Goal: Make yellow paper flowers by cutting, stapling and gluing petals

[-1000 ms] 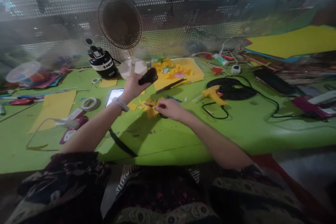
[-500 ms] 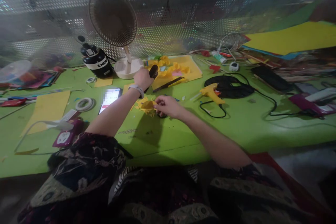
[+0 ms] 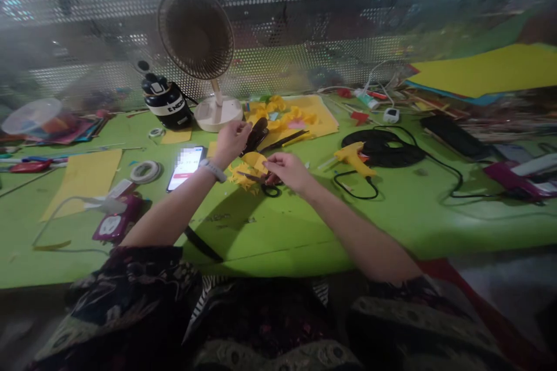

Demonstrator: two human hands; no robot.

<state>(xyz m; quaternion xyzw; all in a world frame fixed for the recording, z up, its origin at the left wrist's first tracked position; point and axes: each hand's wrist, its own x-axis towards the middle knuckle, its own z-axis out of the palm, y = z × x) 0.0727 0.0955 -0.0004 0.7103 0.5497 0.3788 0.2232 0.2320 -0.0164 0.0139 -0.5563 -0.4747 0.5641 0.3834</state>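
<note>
My left hand (image 3: 231, 140) is closed round a small black object (image 3: 256, 132) that I cannot name, just above the green table (image 3: 304, 226). My right hand (image 3: 287, 171) pinches a yellow paper piece (image 3: 255, 159) over a pile of yellow paper scraps (image 3: 241, 177). Black-handled scissors (image 3: 263, 184) lie under the right hand's fingers. A lit phone (image 3: 185, 160) lies left of my left wrist.
A small desk fan (image 3: 198, 40) and a black bottle (image 3: 167, 103) stand at the back. A yellow glue gun (image 3: 353, 157) with black cable (image 3: 383, 148) lies to the right. Tape rolls (image 3: 145, 171), yellow sheets (image 3: 82, 179) and a yellow board with paper flowers (image 3: 300, 116) are scattered around.
My left hand has drawn back from near the fan base toward my right hand with the black object. My right hand has lifted a yellow paper piece from the pile.
</note>
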